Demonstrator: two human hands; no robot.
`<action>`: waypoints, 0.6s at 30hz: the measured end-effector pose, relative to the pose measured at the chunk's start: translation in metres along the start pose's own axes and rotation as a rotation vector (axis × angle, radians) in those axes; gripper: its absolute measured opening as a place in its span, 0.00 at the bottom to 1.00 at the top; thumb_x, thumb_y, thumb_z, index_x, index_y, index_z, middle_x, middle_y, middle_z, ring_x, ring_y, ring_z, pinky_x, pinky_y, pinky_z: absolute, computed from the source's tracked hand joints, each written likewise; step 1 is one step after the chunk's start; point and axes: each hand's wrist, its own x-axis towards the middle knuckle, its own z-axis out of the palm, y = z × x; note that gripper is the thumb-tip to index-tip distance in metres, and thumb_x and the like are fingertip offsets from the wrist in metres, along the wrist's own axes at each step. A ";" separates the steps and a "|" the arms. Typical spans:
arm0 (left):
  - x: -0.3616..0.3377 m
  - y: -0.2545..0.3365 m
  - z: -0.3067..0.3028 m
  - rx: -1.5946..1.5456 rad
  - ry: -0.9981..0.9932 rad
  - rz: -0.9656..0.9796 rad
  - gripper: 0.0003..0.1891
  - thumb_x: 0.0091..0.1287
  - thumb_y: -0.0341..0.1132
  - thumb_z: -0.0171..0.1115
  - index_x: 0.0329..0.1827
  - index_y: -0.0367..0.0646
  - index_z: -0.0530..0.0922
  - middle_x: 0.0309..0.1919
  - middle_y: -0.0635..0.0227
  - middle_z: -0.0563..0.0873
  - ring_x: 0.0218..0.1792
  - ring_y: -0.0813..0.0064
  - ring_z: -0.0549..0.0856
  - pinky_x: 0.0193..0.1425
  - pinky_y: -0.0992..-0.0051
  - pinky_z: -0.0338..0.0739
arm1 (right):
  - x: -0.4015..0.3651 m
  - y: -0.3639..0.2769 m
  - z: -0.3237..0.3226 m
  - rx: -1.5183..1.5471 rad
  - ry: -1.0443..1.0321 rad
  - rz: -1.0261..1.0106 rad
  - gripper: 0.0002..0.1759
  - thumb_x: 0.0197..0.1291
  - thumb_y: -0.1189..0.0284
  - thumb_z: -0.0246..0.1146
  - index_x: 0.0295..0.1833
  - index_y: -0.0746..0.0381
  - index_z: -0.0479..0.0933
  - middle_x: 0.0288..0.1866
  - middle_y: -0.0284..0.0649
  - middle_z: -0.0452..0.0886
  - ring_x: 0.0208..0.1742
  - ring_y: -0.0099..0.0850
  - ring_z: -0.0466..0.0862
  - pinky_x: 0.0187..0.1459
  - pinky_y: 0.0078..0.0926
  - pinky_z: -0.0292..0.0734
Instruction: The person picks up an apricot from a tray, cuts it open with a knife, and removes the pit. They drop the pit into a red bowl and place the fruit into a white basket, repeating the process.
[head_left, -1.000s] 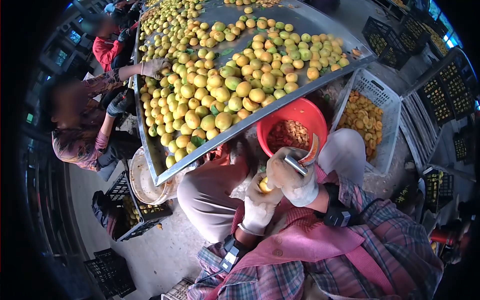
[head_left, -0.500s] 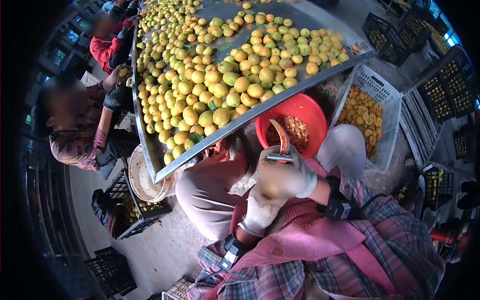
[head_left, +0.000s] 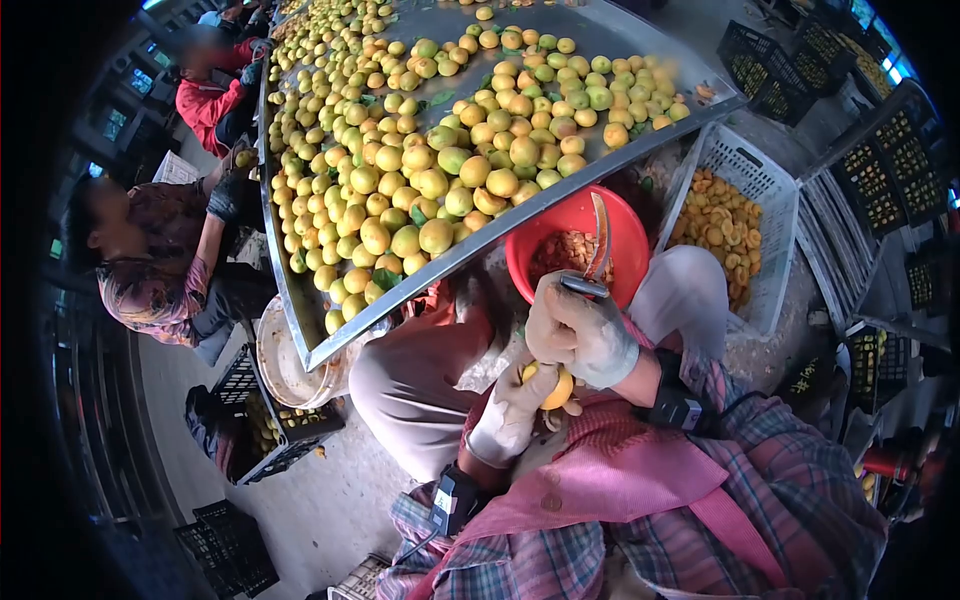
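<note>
Gloved in white, my left hand (head_left: 510, 408) grips a yellow-orange apricot (head_left: 559, 389) in front of my lap. My right hand (head_left: 582, 335), also gloved, is closed around the metal handle of a curved knife (head_left: 601, 238); its blade points up and away from me, over the red basin (head_left: 519, 232). That hand sits just above and beside the apricot. Inside the basin lie many brownish-orange pieces that look like pits. Beyond it, a metal sorting table (head_left: 610, 158) bears a large heap of yellow-green apricots (head_left: 435, 183).
A white crate (head_left: 780, 262) of split apricots stands right of the basin. On the left are a pale bucket (head_left: 290, 352) and a black crate (head_left: 290, 452) with fruit. Co-workers (head_left: 160, 262) sit along the table's left side. Stacked black crates (head_left: 900, 165) fill the far right.
My hands have drawn apart, bringing the apricot into view in my left. My right hand has moved up slightly, and the knife blade now stands more upright, farther right over the basin.
</note>
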 end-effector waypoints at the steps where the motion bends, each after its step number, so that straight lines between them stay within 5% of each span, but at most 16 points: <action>1: -0.002 -0.001 0.003 -0.213 -0.019 0.066 0.20 0.71 0.48 0.57 0.57 0.43 0.71 0.36 0.66 0.84 0.29 0.78 0.84 0.24 0.85 0.72 | 0.000 0.002 0.000 -0.016 0.029 -0.033 0.18 0.68 0.65 0.56 0.25 0.58 0.67 0.16 0.24 0.61 0.14 0.14 0.60 0.16 0.17 0.52; 4: -0.001 -0.008 0.001 -0.435 0.039 -0.014 0.28 0.73 0.59 0.45 0.59 0.43 0.69 0.36 0.65 0.83 0.25 0.76 0.81 0.21 0.85 0.69 | 0.000 0.005 0.005 -0.066 0.077 -0.098 0.19 0.69 0.64 0.54 0.24 0.58 0.65 0.15 0.25 0.60 0.14 0.16 0.60 0.17 0.17 0.51; 6: 0.003 -0.016 -0.006 -0.667 0.068 -0.108 0.31 0.72 0.64 0.39 0.52 0.43 0.72 0.34 0.64 0.83 0.23 0.72 0.81 0.24 0.80 0.73 | 0.003 0.008 0.010 -0.122 0.185 -0.114 0.19 0.69 0.64 0.55 0.24 0.59 0.67 0.14 0.26 0.60 0.15 0.17 0.61 0.19 0.17 0.54; 9: 0.001 -0.013 -0.007 -0.522 0.078 -0.090 0.31 0.73 0.65 0.37 0.41 0.45 0.75 0.28 0.67 0.82 0.22 0.74 0.80 0.24 0.81 0.71 | 0.006 0.008 0.016 -0.136 0.284 -0.035 0.17 0.69 0.64 0.56 0.27 0.60 0.69 0.14 0.26 0.60 0.15 0.17 0.62 0.19 0.18 0.54; 13: 0.004 -0.026 -0.001 -0.160 0.265 0.114 0.26 0.77 0.55 0.36 0.49 0.40 0.74 0.35 0.64 0.82 0.26 0.75 0.80 0.28 0.79 0.74 | 0.001 0.011 0.016 -0.134 0.222 -0.011 0.10 0.68 0.69 0.57 0.35 0.62 0.73 0.22 0.29 0.70 0.19 0.16 0.69 0.20 0.15 0.62; 14: 0.013 -0.053 -0.011 0.080 0.365 0.382 0.17 0.77 0.43 0.45 0.52 0.37 0.73 0.39 0.61 0.82 0.33 0.72 0.82 0.34 0.75 0.77 | 0.001 0.013 0.017 -0.209 0.201 -0.047 0.08 0.67 0.71 0.57 0.37 0.63 0.74 0.26 0.30 0.73 0.21 0.16 0.71 0.21 0.14 0.65; 16: 0.009 -0.051 -0.017 0.670 0.356 0.647 0.27 0.57 0.29 0.66 0.60 0.33 0.69 0.48 0.53 0.80 0.45 0.54 0.82 0.50 0.61 0.77 | 0.001 0.020 0.009 -0.040 0.165 0.006 0.04 0.66 0.74 0.58 0.40 0.64 0.75 0.33 0.32 0.76 0.24 0.16 0.75 0.22 0.12 0.68; 18: 0.004 -0.051 -0.021 0.794 0.331 0.629 0.26 0.57 0.29 0.65 0.59 0.33 0.70 0.48 0.53 0.81 0.45 0.53 0.82 0.50 0.60 0.77 | 0.003 0.028 0.008 -0.243 0.096 -0.092 0.06 0.66 0.72 0.59 0.38 0.64 0.75 0.33 0.31 0.77 0.26 0.16 0.76 0.21 0.12 0.67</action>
